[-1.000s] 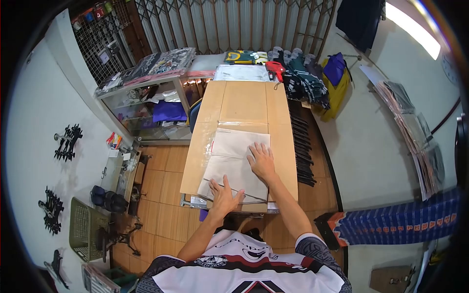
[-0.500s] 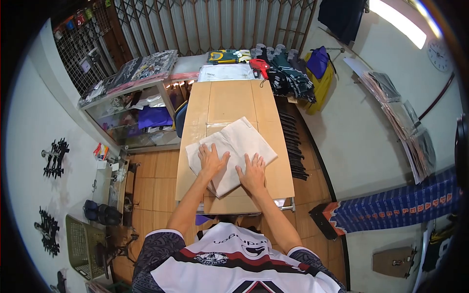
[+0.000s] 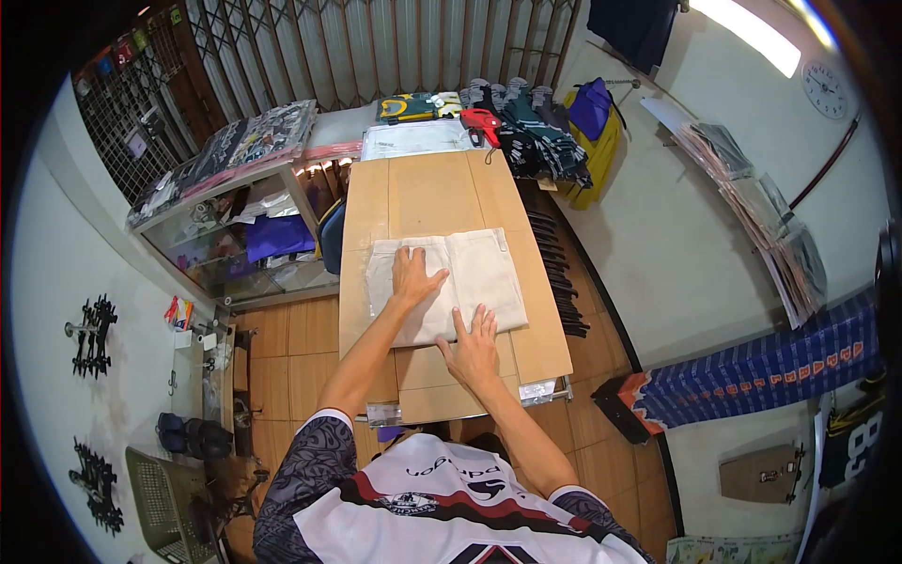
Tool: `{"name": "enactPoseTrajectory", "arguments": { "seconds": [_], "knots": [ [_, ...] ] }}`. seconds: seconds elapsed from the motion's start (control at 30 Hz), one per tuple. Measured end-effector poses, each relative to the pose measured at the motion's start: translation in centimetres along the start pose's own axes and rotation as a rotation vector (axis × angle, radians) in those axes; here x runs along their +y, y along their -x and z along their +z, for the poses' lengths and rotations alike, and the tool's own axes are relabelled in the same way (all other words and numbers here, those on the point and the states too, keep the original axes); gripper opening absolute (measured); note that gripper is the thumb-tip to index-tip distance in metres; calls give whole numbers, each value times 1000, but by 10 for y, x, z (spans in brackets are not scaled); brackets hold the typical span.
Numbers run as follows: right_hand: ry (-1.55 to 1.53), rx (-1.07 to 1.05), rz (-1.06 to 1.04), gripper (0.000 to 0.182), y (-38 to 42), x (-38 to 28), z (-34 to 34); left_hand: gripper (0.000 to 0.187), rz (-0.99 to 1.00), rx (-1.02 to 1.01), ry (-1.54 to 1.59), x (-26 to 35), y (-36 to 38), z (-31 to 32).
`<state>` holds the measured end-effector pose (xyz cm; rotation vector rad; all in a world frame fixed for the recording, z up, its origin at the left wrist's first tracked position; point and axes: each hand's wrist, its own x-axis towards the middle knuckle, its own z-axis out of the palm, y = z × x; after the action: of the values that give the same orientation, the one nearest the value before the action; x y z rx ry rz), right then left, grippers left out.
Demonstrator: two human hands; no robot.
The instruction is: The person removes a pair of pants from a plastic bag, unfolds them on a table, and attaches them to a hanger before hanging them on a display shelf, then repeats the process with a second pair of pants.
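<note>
A folded cream-white cloth (image 3: pixel 484 273) lies flat on the cardboard-covered table (image 3: pixel 432 193), its edges roughly square to the table. My left hand (image 3: pixel 413 278) rests on the cloth's left half with its fingers spread. At the cloth's lower edge, right of centre, is my right hand (image 3: pixel 473 352), fingers apart, its fingertips over the fabric and its palm over the cardboard. A crease runs down the middle of the cloth between the two hands.
Beyond the table's far end lie a red tool (image 3: pixel 480 122), a white packet (image 3: pixel 413 141) and dark folded garments (image 3: pixel 537 136). A glass display case (image 3: pixel 235 226) stands at the left. Dark hangers (image 3: pixel 556 273) line the table's right side.
The cloth has turned from a slanted position to one nearly straight with the table. My left hand has shifted up relative to the table, and my right hand now sits at the cloth's lower edge.
</note>
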<state>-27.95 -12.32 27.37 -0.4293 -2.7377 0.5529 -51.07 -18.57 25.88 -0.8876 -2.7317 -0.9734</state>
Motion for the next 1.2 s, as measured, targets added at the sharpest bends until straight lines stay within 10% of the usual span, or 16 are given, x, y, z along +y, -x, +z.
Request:
{"name": "enactPoseTrajectory", "arguments": {
  "seconds": [0.3, 0.43, 0.6, 0.87, 1.13, 1.2],
  "knots": [
    [-11, 28, 2, 76, -11, 3, 10, 80, -512, 304, 540, -39, -50, 17],
    [-6, 39, 12, 77, -20, 6, 14, 49, -328, -73, 641, -38, -53, -8],
    [-30, 82, 17, 77, -24, 4, 12, 39, -130, -8, 811, 17, 0, -49],
    [-1150, 372, 625, 41, 41, 61, -26, 38, -209, -331, 858, 40, 145, -100],
    [-891, 529, 775, 34, 126, 98, -76, 38, -142, -867, 743, 73, 227, -131],
    [-627, 524, 545, 34, 112, 77, -80, 38, -83, -587, 654, 80, 224, -121]
  ]
}}
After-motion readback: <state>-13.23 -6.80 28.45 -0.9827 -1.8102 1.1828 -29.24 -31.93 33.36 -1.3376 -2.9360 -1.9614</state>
